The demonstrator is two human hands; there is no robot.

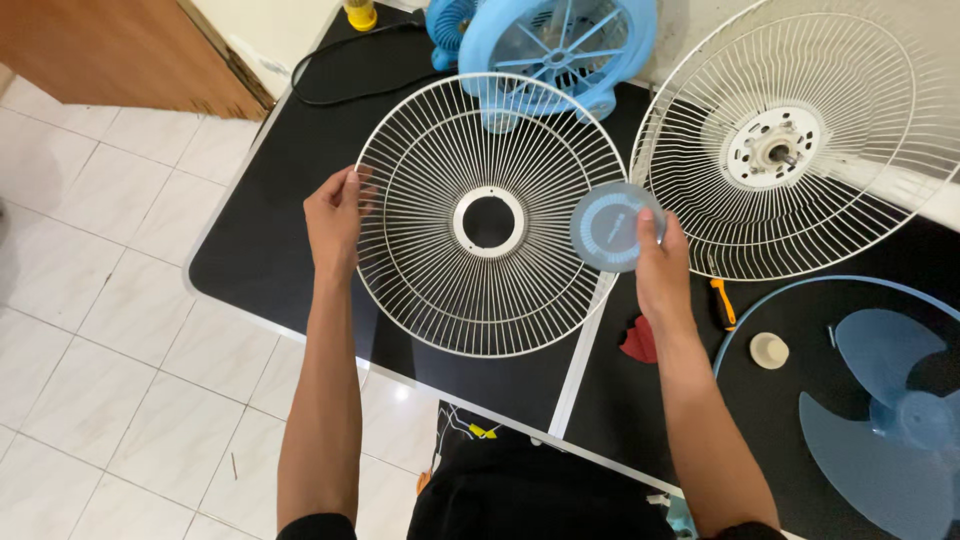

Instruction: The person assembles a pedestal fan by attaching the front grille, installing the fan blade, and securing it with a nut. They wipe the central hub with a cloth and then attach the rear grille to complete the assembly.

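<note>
Gripping the rim of a round white wire fan guard [490, 215], the left hand [335, 220] has its fingers curled over the guard's left edge, while the right hand [660, 265] pinches a grey-blue round cap [612, 228] at the guard's right edge. The guard is held just above a black table [270, 240] (its centre ring stands open, the dark top showing through). To the right, a second white guard [800, 140] with a motor hub at its middle leans partly off the table's far side. A blue fan blade [885, 420] lies at the right near corner, ringed by a thin blue band, with a small cream knob [768, 350], an orange-handled tool [722, 302] and a red scrap [640, 342] nearby. Behind stands a small blue fan [550, 50] beside a black cable [350, 70]. White floor tiles [110, 340] surround the table; a wooden door [120, 50] shows at upper left.
</note>
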